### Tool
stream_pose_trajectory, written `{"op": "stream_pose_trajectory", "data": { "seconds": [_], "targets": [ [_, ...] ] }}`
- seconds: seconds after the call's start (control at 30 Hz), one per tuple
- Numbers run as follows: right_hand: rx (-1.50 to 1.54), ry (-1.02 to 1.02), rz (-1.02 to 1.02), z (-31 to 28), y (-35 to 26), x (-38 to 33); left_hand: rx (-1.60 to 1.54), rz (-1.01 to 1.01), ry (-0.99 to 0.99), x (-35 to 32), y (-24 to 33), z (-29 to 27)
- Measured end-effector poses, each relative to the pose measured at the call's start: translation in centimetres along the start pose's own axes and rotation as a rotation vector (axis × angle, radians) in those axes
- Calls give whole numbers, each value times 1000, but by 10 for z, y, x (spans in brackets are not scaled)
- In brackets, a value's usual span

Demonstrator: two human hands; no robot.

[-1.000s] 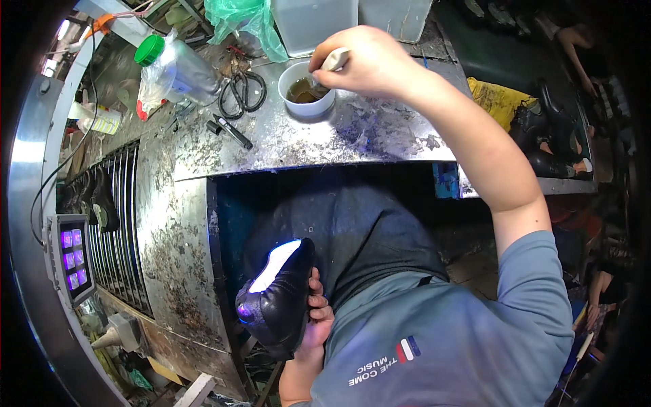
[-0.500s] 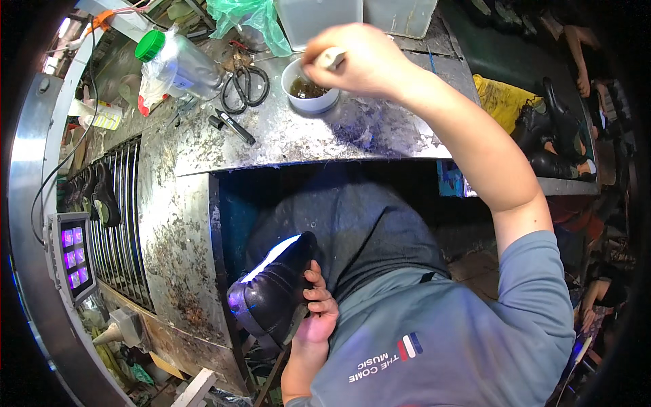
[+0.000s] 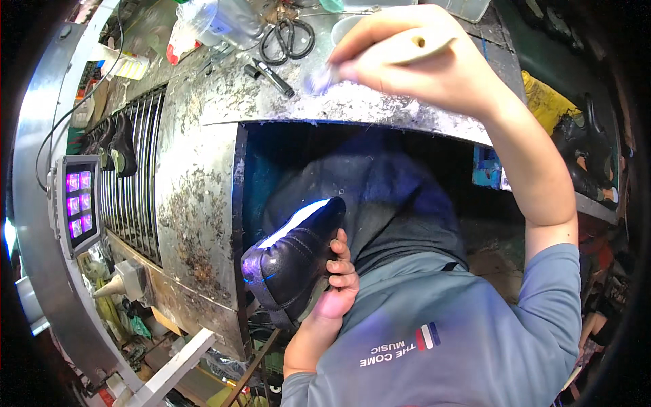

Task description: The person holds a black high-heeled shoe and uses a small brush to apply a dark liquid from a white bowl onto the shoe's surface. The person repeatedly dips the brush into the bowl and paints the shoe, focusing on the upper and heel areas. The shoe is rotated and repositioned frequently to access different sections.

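Observation:
Over my lap, my left hand [image 3: 341, 281] grips a black leather shoe [image 3: 291, 254], its fingers wrapped on the side nearest my body. The shoe is tilted, and bright light glares along its far-left edge. Higher up, my right hand [image 3: 441, 78] holds a flat brush [image 3: 407, 49] by its pale handle, which has a hole near the end. The bristle end is smeared by motion, above the workbench's front edge and apart from the shoe. Behind that hand a white bowl [image 3: 344, 28] is mostly hidden.
Black scissors [image 3: 289, 44] and a black marker [image 3: 274, 80] lie on the worn metal bench [image 3: 190, 152]. A clear plastic bottle [image 3: 227, 24] is behind them. A purple-lit lamp [image 3: 80, 203] stands left by a barred rack [image 3: 135, 210]. Dark shoes [image 3: 586, 152] sit far right.
My right hand has drawn the brush back from the bowl toward me and to the right. The shoe stays in my left hand. The whole view has shifted.

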State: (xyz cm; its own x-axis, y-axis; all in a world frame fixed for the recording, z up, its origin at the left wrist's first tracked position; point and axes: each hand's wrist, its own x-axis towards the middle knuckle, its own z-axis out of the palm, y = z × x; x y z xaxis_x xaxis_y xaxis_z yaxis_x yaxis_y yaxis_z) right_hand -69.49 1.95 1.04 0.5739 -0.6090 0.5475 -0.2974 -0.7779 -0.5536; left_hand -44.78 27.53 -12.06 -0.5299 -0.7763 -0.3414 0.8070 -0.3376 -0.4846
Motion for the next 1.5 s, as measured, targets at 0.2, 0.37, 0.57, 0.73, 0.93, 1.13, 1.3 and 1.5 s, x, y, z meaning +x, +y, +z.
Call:
{"op": "stream_pose_trajectory", "data": {
  "seconds": [0.2, 0.37, 0.57, 0.73, 0.93, 1.13, 1.3, 1.5],
  "targets": [
    [489, 82, -258, 38, -66, -7, 39, 60, 53, 4, -2, -9],
    [582, -92, -254, 45, -82, 6, 14, 69, 64, -5, -1, -19],
    [603, -235, -187, 38, -85, 12, -19, 36, 64, -6, -1, -26],
    [646, -313, -200, 39, -79, 13, -38, 38, 51, -10, 2, -31],
    [700, -365, -183, 38, -75, 11, -174, -23, 12, -9, 8, -38],
    [769, -307, -244, 55, -73, 3, -246, -381, -210, 21, -2, -35],
    [758, -175, -362, 67, -66, 0, -168, -262, -234, 24, -26, -12],
    [902, -250, -199, 70, -68, -11, -243, -377, -369, 33, -28, -14]
  ]
}}
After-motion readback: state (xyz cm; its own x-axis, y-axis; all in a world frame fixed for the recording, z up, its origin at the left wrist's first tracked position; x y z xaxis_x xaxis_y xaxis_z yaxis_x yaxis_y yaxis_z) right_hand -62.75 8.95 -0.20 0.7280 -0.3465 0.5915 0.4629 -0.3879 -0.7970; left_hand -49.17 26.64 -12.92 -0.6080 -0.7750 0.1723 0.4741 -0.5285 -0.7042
